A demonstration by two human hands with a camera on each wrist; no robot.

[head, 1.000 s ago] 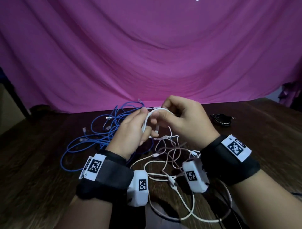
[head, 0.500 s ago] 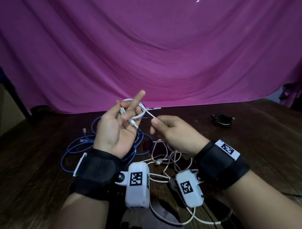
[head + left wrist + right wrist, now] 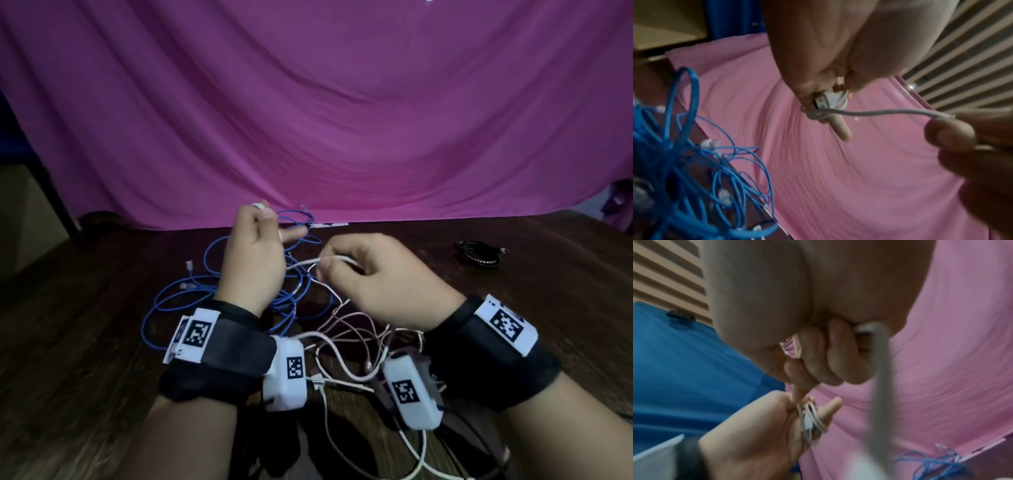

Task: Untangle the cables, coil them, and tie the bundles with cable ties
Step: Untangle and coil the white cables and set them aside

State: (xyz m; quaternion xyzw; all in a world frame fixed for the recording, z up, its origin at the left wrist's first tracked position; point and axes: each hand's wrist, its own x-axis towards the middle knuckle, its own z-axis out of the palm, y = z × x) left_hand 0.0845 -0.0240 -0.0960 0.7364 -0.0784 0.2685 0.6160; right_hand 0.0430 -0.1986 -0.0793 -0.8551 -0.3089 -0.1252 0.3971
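Above the worktop (image 3: 513, 342), the white cable (image 3: 879, 112) is being coiled: the left hand (image 3: 253, 260) is gripping the small coil and USB plug, while the right hand (image 3: 370, 274) is pinching the free run, apparently feeding slack. Blue cables (image 3: 191, 294) are lying tangled beyond.

Dark wooden worktop (image 3: 513, 325) carries a blue cable tangle (image 3: 191, 298) at left, loose white cables (image 3: 346, 346) in front-centre touching it, and a small black coiled bundle (image 3: 478, 253) well apart, far right.
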